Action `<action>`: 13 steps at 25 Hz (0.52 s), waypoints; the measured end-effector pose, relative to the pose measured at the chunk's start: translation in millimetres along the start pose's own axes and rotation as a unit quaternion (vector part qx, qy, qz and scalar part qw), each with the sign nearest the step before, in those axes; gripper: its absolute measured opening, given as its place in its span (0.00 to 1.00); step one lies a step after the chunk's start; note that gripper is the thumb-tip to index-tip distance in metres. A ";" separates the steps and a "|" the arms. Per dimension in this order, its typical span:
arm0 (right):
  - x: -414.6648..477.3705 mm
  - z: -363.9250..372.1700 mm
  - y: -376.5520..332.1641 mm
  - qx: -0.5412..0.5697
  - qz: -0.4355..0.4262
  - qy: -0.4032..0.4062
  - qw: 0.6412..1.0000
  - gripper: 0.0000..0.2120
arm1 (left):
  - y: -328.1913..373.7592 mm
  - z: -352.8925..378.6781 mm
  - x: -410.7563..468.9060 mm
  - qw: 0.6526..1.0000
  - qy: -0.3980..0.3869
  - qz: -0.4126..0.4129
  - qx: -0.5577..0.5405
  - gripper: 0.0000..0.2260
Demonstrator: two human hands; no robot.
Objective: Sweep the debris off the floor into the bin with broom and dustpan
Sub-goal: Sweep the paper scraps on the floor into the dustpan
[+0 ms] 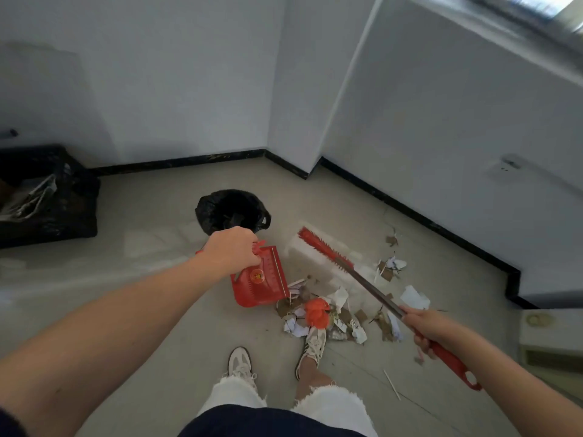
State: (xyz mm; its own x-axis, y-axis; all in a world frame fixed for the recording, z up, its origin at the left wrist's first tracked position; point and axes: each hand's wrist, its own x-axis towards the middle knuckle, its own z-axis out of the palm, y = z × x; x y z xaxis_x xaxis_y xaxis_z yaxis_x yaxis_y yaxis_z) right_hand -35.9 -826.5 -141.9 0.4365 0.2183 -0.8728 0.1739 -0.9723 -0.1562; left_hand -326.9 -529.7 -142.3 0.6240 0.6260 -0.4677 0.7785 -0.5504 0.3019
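Observation:
My left hand [232, 250] grips the top of a red dustpan [263, 283], whose lip rests on the floor beside a pile of debris [334, 313]: paper scraps, cardboard bits and an orange piece. My right hand [430, 328] is closed around the broom handle [375, 293]. The broom's red head with white bristles [318, 250] sits on the floor beyond the pile, to the right of the dustpan. A small bin lined with a black bag [232, 211] stands open just behind my left hand.
A black crate holding papers [47, 197] stands at the left against the wall. White walls with black skirting [410, 206] close in at the back and right. My two feet in white trainers [241, 364] stand near the pile. More scraps [392, 268] lie scattered to the right.

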 end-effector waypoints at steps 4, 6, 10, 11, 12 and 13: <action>-9.7 -13.4 56.2 0.041 0.026 0.053 0.997 0.25 | 44.9 -13.6 16.8 0.998 0.019 0.044 0.034 0.08; -0.4 -19.2 86.5 0.106 0.046 0.052 0.992 0.25 | 76.1 -18.1 31.0 0.998 0.027 0.055 0.029 0.08; 31.7 -54.7 128.6 0.157 0.069 0.082 0.982 0.24 | 169.5 -10.3 61.9 0.994 0.013 0.098 0.052 0.07; 40.4 -68.7 135.5 0.168 0.065 0.083 0.980 0.21 | 193.8 -5.2 69.7 0.992 0.010 0.108 0.060 0.07; 51.9 -84.7 142.9 0.187 0.067 0.087 0.976 0.19 | 215.6 0.6 77.4 0.991 0.009 0.115 0.068 0.08; 64.6 -105.0 151.0 0.210 0.075 0.090 0.971 0.18 | 237.6 8.8 88.5 0.991 0.009 0.116 0.072 0.08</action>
State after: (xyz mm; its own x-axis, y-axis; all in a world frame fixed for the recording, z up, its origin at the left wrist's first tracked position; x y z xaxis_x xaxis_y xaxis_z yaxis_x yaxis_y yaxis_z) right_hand 111.2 -950.4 -173.3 0.5832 0.0461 -0.8110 -0.2615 -0.9346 -0.2411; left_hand -87.3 -609.9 -119.3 0.7874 0.4826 -0.3836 0.5966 -0.7532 0.2770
